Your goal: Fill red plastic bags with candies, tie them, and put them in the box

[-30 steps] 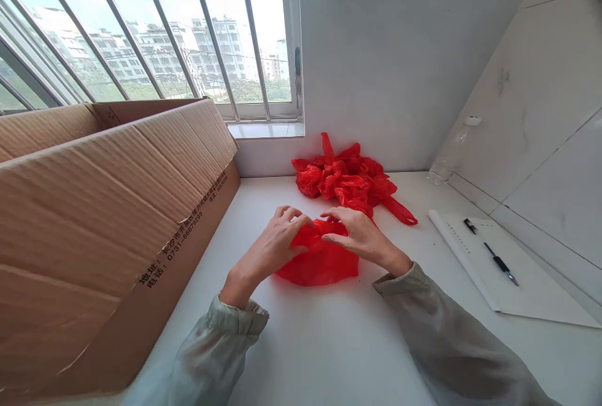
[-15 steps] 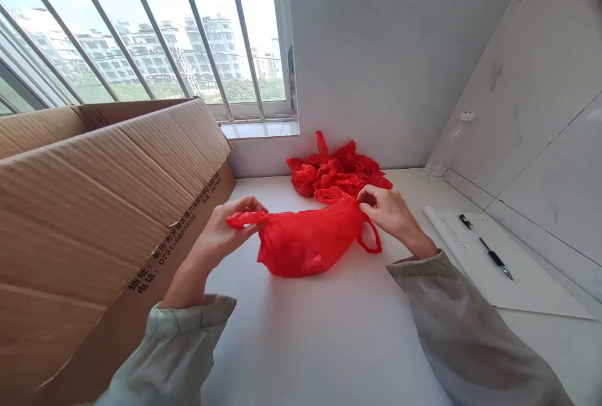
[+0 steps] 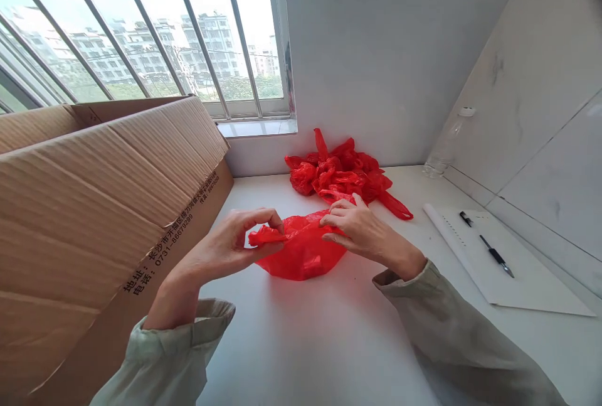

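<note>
A filled red plastic bag [image 3: 301, 254] rests on the white counter [image 3: 329, 343] in front of me. My left hand [image 3: 235, 243] pinches the bag's left handle between thumb and fingers. My right hand [image 3: 357, 230] grips the right handle, fingers curled over the top of the bag. The two hands are close together above the bag's mouth. Behind them, against the wall, lies a heap of crumpled red plastic bags [image 3: 341, 170].
A large open cardboard box [image 3: 94, 205] with printed text stands along the left. A white sheet [image 3: 498, 261] with a black pen [image 3: 486, 244] lies at the right. A clear plastic bottle [image 3: 444, 145] leans in the corner. A barred window [image 3: 141, 36] is behind.
Half a second ago the hands held the bag's handles stretched wide apart; now they have come back together over the bag's mouth.
</note>
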A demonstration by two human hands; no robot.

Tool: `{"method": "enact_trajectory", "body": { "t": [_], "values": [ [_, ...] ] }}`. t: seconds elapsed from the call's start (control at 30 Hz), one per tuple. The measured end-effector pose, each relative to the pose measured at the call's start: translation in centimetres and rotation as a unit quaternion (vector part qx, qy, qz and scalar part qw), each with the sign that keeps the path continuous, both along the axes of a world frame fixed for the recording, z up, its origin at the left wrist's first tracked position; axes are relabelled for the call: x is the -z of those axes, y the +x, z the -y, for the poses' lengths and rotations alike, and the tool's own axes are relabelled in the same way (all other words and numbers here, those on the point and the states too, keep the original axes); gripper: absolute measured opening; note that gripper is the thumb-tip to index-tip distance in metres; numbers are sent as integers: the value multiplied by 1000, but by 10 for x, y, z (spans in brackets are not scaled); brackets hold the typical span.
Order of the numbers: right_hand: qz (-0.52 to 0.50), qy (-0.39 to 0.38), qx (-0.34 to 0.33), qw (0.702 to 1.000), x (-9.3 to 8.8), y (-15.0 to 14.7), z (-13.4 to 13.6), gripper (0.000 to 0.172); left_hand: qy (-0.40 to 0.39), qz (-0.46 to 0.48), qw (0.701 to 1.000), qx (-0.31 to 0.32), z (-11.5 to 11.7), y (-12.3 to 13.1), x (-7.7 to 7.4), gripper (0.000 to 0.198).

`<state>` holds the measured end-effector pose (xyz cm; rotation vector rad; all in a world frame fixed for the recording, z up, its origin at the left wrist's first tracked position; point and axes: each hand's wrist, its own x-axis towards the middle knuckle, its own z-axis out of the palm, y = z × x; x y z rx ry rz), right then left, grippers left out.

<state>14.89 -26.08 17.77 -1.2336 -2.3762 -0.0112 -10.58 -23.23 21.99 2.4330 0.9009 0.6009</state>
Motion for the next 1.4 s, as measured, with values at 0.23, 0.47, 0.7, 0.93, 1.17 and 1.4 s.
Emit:
{"method": "enact_trajectory", "body": {
  "t": [0.23,0.47,0.7,0.93,1.17,1.4],
  "values": [
    [-54,-44,33,997,-8,6,2,35,-54,-38,997,48,7,-5,-7,13],
    [166,-90,85,978,2,-4,10,19,-26,-84,995,36,14,-7,-13,40],
    [182,0,152,972,16,-5,15,114,82,-161,983,12,21,-12,-15,32],
    [144,-66,57,986,30,-17,18,111,172,-138,975,25,55,6,-25,20],
    [126,-52,5,991,35,-30,20,89,183,-226,955,-65,48,44,7,21],
    [178,-59,38,982,27,-28,21,49,98,-414,858,-289,11,51,43,30]
  ]
}}
